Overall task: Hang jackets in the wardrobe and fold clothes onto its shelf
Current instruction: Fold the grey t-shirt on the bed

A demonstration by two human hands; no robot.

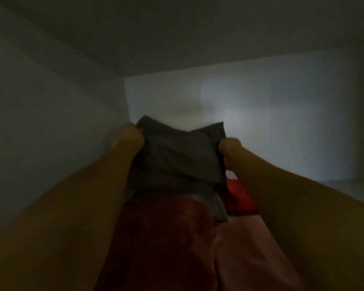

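A folded grey cloth [178, 152] was gripped at its two side edges by the left hand [130, 136] and right hand [229, 151], fingers curled, above red clothes [166, 238] inside the dim wardrobe [261, 114].

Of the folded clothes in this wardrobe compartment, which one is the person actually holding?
The dark grey garment, topmost and farthest back. The left hand and right hand each grip one side. The dark red, pink and bright red pieces lie untouched.
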